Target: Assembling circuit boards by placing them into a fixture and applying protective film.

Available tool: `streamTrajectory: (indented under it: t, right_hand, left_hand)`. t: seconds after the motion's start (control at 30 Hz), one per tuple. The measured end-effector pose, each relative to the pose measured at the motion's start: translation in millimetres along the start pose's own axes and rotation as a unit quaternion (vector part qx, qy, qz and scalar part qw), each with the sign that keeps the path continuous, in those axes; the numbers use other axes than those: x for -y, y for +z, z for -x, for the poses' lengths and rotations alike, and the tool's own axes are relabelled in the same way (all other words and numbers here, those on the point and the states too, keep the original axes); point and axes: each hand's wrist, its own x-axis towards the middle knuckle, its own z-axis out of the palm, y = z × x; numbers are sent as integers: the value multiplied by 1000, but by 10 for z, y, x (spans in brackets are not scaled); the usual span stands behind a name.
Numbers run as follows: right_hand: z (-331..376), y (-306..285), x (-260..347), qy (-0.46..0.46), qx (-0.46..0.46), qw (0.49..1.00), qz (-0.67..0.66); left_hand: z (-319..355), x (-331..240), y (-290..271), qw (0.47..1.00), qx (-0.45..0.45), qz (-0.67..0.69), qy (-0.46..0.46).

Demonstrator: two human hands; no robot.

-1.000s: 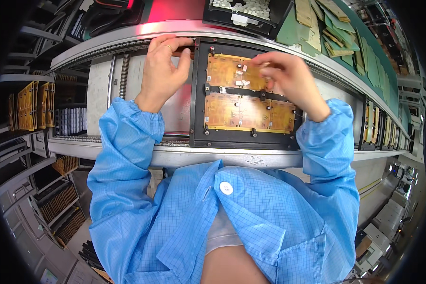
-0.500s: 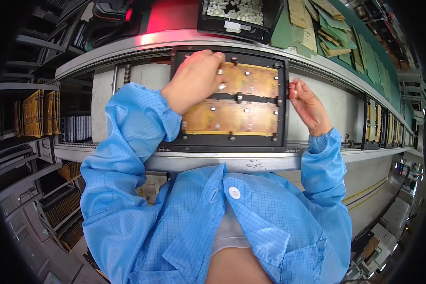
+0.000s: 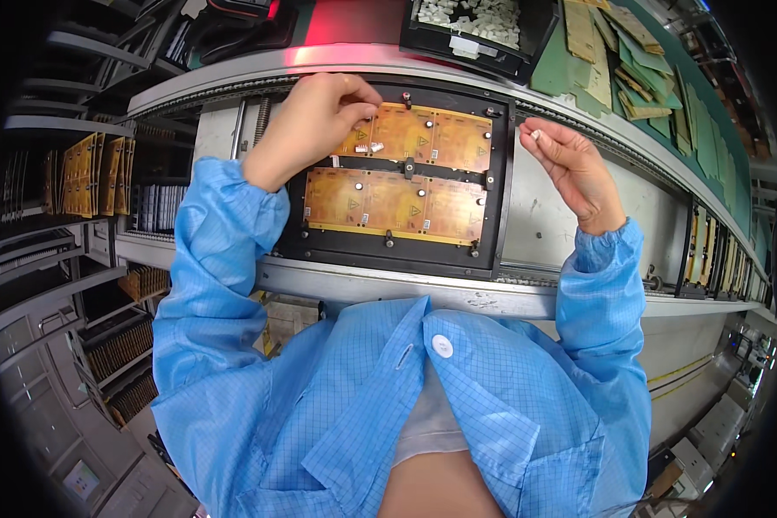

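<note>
A black carrier frame lies on the conveyor in front of me and holds two rows of yellow circuit boards. My left hand rests over the upper left board, its fingertips pinched on a small white part at the board's surface. To the right of the frame, my right hand is raised off the conveyor, and its thumb and forefinger pinch a small white component. Both arms wear light blue sleeves.
A black bin of white parts stands beyond the conveyor. Green and tan boards lie on the surface at the upper right. Racks of yellow boards stand at the left. The conveyor's metal rail runs along my chest.
The carrier frame has shifted left along the conveyor. My right hand left the boards and moved right, lifting clear. My left hand came from the frame's left edge onto the upper left board.
</note>
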Motion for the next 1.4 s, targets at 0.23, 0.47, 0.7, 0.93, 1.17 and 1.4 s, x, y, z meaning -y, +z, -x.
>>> streamTrajectory:
  t: [0.23,0.47,0.7,0.93,1.17,1.4]
  right_hand:
    - [-153,356,62,-80,14,960,269]
    - [-428,696,-172,-330,-7,765,553]
    - [-545,668,-291,-393,19,672,627]
    - [-550,731,-303,-390,4,659,643]
    - [-572,869,-356,-343,-33,680,647]
    - [-521,1044,-355,-383,-40,597,704]
  left_hand:
    - [-224,92,161,997,16,-35,64]
    - [-192,149,127,1000,27,1,-1]
    - [-164,248,152,994,-26,-54,96]
    - [-185,258,150,989,-43,-59,127]
    - [-165,352,107,980,-45,-115,155]
    - [-177,493,84,971,-51,-125,199]
